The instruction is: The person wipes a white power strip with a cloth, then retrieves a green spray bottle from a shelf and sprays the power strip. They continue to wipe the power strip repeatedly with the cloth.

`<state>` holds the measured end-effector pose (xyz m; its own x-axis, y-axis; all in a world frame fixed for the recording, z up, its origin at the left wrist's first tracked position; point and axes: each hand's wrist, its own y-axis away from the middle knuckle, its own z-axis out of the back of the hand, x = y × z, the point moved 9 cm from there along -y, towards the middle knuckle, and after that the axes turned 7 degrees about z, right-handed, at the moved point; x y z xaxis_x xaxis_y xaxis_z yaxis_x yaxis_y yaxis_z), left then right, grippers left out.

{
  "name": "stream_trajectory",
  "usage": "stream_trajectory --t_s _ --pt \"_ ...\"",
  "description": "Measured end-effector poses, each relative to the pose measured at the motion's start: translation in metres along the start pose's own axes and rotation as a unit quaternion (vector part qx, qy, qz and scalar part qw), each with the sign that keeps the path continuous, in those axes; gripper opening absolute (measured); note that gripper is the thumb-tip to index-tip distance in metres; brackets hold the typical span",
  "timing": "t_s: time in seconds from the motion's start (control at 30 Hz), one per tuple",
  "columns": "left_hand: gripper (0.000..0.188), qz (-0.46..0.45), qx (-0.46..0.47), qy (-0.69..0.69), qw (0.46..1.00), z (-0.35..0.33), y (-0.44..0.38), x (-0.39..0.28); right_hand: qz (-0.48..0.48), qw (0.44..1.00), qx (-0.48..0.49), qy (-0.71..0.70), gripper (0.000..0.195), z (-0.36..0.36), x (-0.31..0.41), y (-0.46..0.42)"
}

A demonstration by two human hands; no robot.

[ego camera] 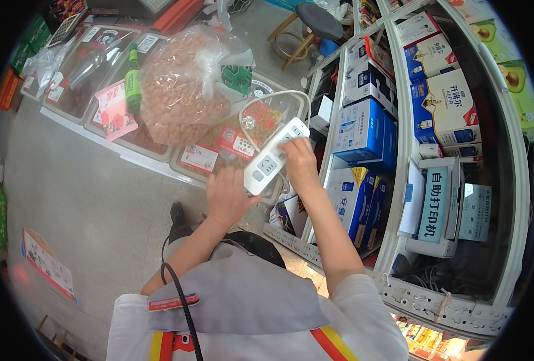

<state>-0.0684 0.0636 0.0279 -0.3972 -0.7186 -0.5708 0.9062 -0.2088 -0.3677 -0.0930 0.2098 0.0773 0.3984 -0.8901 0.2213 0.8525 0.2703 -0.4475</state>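
A white power strip [271,158] with a white cable [309,106] lies slantwise above lidded food containers. My left hand [228,194] grips its near end, with the fingers bent at its left edge. On the strip's upper right part rests my right hand [299,160], its fingertips bent over the sockets; whether they pinch anything is hidden. Left of the strip stands a large clear bag of brown nuggets [181,90]. Beside that bag lie a green bottle [133,85] and a pink packet [115,110].
A clear plastic scoop [86,67] lies on the left containers. White shelving [395,180] with boxed drinks [447,108] and a printer [434,212] stands close on the right. A round stool [319,20] is beyond the containers. A flat printed sheet [50,266] is at lower left.
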Motion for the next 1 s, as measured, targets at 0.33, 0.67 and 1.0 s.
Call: stream_trajectory --t_s 0.33,0.67,1.0 --pt "0.052 -0.005 0.001 0.000 1.000 -0.001 0.000 0.001 -0.005 1.000 0.009 -0.019 0.022 0.001 -0.002 0.005" --pt "0.053 -0.003 0.005 -0.003 1.000 0.000 0.002 0.002 -0.013 1.000 -0.020 -0.002 0.019 0.006 0.000 0.015" --pt "0.054 0.005 0.004 -0.003 1.000 -0.003 0.002 0.004 -0.033 0.999 -0.013 -0.010 0.020 0.005 -0.002 0.027"
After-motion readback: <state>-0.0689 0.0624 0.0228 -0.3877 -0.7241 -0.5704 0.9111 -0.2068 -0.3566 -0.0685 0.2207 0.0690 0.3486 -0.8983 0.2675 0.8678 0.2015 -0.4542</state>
